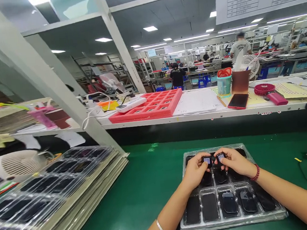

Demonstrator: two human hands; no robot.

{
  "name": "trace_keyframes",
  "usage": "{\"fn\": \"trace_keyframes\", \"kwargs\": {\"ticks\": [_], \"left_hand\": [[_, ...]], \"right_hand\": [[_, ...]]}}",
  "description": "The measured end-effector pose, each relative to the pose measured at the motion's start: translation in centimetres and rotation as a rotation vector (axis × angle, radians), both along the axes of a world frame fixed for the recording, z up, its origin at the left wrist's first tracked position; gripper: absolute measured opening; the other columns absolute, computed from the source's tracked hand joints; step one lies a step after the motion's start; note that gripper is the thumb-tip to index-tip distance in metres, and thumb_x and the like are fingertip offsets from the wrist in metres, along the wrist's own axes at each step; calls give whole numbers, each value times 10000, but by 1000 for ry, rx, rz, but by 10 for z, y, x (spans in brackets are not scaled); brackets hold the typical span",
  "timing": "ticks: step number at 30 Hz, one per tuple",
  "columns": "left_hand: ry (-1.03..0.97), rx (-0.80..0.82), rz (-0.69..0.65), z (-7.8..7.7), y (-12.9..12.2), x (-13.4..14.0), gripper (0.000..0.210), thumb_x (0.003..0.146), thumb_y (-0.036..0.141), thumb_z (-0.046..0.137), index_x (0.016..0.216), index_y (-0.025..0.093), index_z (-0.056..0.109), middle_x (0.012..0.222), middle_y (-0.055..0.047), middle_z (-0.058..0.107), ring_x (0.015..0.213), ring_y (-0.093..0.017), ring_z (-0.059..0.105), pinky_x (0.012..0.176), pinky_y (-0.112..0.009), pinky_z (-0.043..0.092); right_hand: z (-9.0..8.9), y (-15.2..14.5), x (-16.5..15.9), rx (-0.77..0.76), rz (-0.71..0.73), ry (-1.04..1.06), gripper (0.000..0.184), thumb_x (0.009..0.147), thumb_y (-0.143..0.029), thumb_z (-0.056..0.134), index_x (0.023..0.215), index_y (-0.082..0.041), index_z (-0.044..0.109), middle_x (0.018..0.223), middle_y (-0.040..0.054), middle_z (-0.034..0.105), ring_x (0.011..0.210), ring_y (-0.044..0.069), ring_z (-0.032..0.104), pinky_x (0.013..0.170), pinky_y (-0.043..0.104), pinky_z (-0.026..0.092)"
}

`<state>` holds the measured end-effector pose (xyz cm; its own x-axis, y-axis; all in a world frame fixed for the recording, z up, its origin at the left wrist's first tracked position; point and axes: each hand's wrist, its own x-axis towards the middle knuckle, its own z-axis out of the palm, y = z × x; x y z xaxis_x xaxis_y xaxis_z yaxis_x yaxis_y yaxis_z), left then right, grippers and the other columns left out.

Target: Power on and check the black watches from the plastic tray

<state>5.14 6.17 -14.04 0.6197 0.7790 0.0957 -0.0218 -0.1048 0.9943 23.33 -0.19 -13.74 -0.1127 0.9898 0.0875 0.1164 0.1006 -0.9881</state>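
Note:
In the head view, my left hand (193, 172) pinches a small black smartwatch body (207, 160) whose lit screen shows a QR code. A matching smartwatch body (221, 157), also with a QR code on its screen, is held between the thumb and fingers of my right hand (237, 162). Both hands are close together above the far rows of a clear plastic tray (205, 227). Dark rectangular pieces sit in its compartments; among those in the front row is a glossy black watch-like piece (229, 202). My hands cover part of the back rows.
Stacked trays (95, 187) of dark-screened pieces stand left on the green mat (139, 188), near a white fan (19, 164). A thin cable (304, 176) lies right. The shelf ahead carries a red divided tray (175, 103), papers (194, 102), a phone (238, 101) and a pink handheld fan (265, 89).

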Motion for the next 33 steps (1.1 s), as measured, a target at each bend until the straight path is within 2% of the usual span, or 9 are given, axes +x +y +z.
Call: {"fn": "trace_keyframes", "kwargs": {"ticks": [8,15,24,28,31,33], "left_hand": [[41,23,-10,-1,2,-2,280,742,164,522,1014,137,582,896,-66,651,759,-162,607,637,-274,526],[64,25,3,6,1,-1,283,738,167,513,1011,134,581,874,-63,654,749,-161,611,626,-260,518],[40,8,12,2,0,-1,274,727,170,527,994,134,577,857,-61,653,754,-163,610,626,-263,523],[30,4,19,4,-1,-1,246,748,202,545,982,134,579,839,-58,651,746,-158,605,622,-257,521],[38,-6,13,4,-1,-3,233,774,294,558,935,128,590,781,-55,639,684,-152,592,577,-254,512],[37,6,12,2,-1,-3,235,781,304,553,937,132,588,807,-59,635,703,-158,593,590,-262,514]], "right_hand": [[4,0,-2,-29,-30,21,219,768,-213,552,983,-175,557,808,17,651,550,97,599,471,191,455],[4,0,-2,-41,-31,24,217,772,-210,561,987,-177,559,811,18,655,548,96,598,482,195,465],[5,-3,-5,3,4,-30,188,786,-169,520,971,-170,556,835,24,643,579,99,588,529,215,480],[3,-2,-2,9,17,-20,170,809,-263,552,957,-180,563,835,22,637,587,109,590,544,232,485],[1,-1,-1,-5,23,38,258,849,-406,502,948,-176,568,794,22,635,540,106,569,492,225,456],[1,-1,-1,-7,2,43,264,852,-410,494,950,-174,562,774,20,634,509,99,544,465,218,432]]}}
